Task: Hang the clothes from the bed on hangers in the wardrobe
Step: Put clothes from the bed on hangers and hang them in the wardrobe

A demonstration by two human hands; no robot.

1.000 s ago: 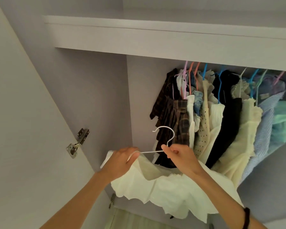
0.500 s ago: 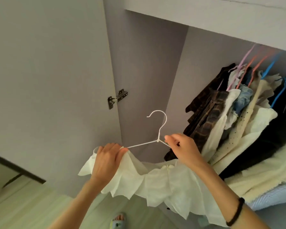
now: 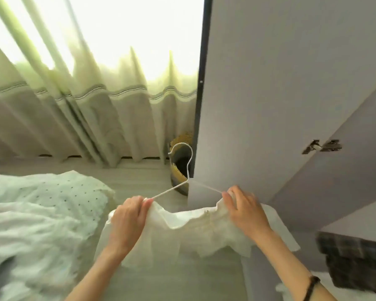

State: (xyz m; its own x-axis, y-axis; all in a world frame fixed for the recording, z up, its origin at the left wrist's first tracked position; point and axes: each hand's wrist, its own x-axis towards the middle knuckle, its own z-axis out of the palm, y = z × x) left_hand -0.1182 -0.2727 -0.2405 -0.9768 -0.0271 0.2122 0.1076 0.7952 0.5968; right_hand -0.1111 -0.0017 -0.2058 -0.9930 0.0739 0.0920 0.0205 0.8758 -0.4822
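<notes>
Left hand (image 3: 129, 216) and right hand (image 3: 243, 208) grip white garment (image 3: 182, 235) on white hanger (image 3: 182, 166); bed (image 3: 41, 213) at left.

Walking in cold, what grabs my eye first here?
In the middle, the left hand and right hand hold a frilly white garment on a white hanger. Behind glow bright sheer curtains, with the grey wardrobe door open at right.
</notes>
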